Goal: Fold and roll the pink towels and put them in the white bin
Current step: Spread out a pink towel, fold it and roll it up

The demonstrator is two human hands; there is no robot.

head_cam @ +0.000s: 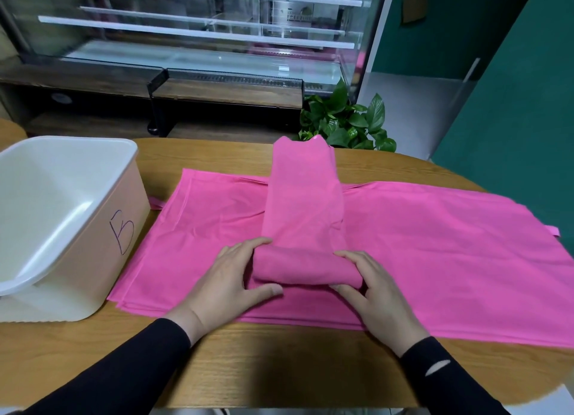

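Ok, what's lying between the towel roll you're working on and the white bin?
In the head view, only the flat pink towels spread on the table lie between the roll and the white bin; the left hand grips the roll's bin-side end.

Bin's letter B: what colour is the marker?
Dark purple-blue ink on the white bin's side wall, head view.

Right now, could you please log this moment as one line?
step: rolling | left hand, right hand: gripping roll ends | strip: partly unrolled | bin: empty, left of towels
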